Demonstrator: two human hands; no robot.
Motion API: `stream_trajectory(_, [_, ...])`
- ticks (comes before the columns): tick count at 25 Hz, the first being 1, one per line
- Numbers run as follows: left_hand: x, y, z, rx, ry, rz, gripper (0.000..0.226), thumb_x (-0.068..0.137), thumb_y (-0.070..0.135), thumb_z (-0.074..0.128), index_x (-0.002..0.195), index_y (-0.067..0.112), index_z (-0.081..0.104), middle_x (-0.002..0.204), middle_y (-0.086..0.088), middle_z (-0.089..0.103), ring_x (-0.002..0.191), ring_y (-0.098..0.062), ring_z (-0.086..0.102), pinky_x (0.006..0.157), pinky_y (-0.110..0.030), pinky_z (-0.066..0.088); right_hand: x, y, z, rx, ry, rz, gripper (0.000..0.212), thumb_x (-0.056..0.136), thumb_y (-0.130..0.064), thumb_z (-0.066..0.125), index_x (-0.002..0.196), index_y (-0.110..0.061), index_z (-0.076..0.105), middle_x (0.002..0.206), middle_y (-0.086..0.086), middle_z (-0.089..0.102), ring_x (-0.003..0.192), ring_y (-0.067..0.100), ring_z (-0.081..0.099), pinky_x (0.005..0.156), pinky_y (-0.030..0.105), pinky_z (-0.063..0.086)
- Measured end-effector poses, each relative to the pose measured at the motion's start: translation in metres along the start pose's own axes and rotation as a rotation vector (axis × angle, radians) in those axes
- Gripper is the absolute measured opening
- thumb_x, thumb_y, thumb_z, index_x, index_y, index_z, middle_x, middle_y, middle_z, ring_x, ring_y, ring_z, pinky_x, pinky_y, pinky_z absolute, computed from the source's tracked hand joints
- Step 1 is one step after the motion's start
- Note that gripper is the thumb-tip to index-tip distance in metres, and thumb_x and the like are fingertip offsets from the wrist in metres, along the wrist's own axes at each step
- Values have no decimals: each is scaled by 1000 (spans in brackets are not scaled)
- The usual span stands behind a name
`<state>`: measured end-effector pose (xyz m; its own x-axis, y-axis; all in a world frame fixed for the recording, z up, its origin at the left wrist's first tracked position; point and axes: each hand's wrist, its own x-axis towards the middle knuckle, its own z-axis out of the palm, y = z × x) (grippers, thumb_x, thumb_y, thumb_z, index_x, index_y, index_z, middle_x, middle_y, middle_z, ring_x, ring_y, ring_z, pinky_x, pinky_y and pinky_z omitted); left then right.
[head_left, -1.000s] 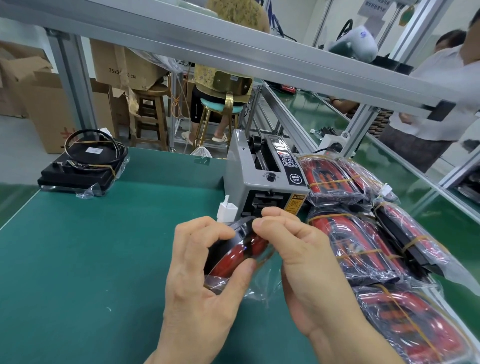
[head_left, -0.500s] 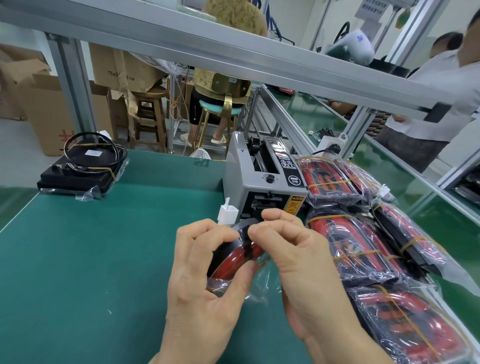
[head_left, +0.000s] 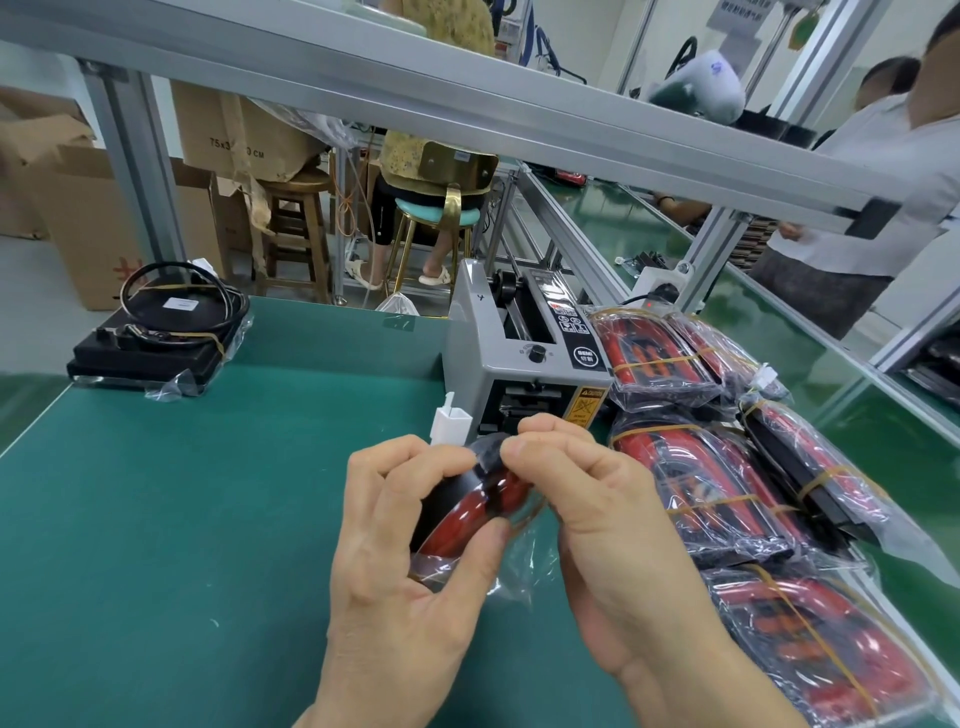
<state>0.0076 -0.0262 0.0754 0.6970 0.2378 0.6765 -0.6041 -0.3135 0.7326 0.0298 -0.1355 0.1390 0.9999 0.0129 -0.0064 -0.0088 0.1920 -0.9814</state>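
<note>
Left hand (head_left: 395, 566) holds a bagged cable coil (head_left: 457, 519), a red and black cable in a clear plastic bag. It is lifted just above the green tabletop (head_left: 182, 519), near the middle of the view. The left grip is clamped on the coil: fingers curl over its far side and the thumb presses the near edge. Right hand (head_left: 602, 530) is just beside it. Its grip is closed too, with fingertips pinching the bag film at the coil's top edge. Loose film hangs below between the two hands. A white connector (head_left: 450, 422) sticks up just behind the left fingers; whether it belongs to the coil cannot be told.

A grey tape dispenser (head_left: 519, 358) sits right behind the hands, with a yellow warning label on its front. A pile of bagged coils (head_left: 701, 483) bound with rubber bands lies to the right of it, along the tabletop edge. A black box (head_left: 150, 343) with a looped black cable on top is at the far left corner. Behind the bench, a person sits on a teal stool (head_left: 434, 213).
</note>
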Motion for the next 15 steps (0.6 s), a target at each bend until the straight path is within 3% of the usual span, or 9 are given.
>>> stream_trajectory(6, [-1, -1, -1, -9, -3, -15, 41, 73, 27, 67, 110, 33, 53, 112, 7, 47, 102, -12, 54, 82, -8, 43, 0, -3, 3, -86, -28, -40, 24, 73, 2, 69, 53, -11, 71, 95, 0, 57, 73, -10, 58, 57, 7, 45])
stream_trajectory(15, [0, -1, 0, -5, -2, -1, 41, 73, 25, 66, 111, 33, 54, 111, 7, 46, 101, -9, 53, 79, -6, 43, 1, 0, -1, -195, 10, -90, 20, 69, -6, 71, 52, -17, 71, 91, -6, 59, 79, -7, 58, 67, 7, 43])
